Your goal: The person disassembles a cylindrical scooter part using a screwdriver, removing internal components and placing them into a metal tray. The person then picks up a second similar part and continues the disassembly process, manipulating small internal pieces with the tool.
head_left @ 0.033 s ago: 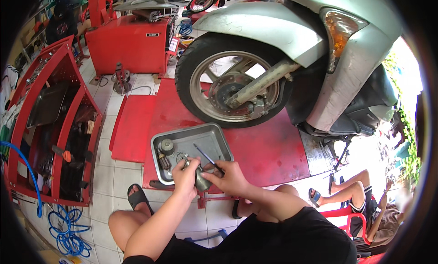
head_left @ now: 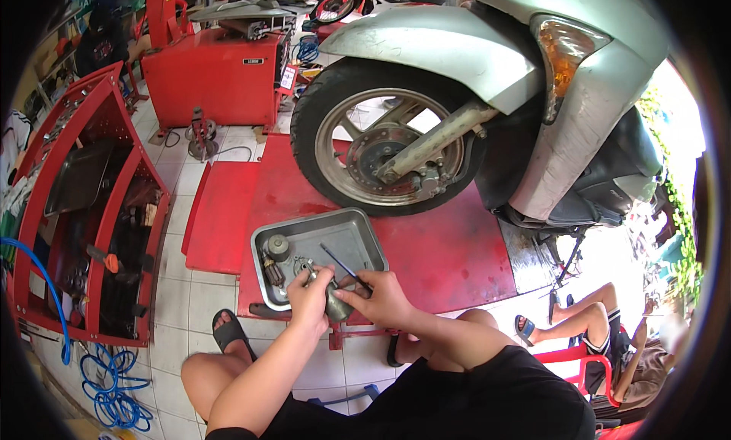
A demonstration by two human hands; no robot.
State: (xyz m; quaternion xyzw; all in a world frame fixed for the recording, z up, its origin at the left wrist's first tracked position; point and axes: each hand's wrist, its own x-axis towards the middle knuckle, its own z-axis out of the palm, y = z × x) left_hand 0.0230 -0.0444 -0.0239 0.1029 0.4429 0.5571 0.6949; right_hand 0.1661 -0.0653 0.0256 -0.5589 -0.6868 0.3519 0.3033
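My left hand [head_left: 308, 301] is closed around a dull grey metal cylinder [head_left: 337, 308] with a narrower metal end, which looks like a small motor housing. Pinched in my right hand [head_left: 383, 297] is a slim dark rod-shaped tool [head_left: 342, 262], its thin end pointing up and left over the tray; its exact kind is unclear. The fingers of that hand also rest against the cylinder. Just beyond both hands, a grey metal tray [head_left: 316, 228] holds a round metal cap [head_left: 278, 247], a copper-and-steel motor armature [head_left: 272, 272] and some small parts.
The tray sits on a red lift platform [head_left: 442, 257], below the front wheel [head_left: 388, 147] of a silver scooter. A red tool cart [head_left: 145, 250] and coiled blue hose [head_left: 114, 383] are at left. Another person [head_left: 640, 364] sits at the right.
The slim tool's far end has shifted slightly left and down. Both hands keep their hold, and the tray's contents look the same.
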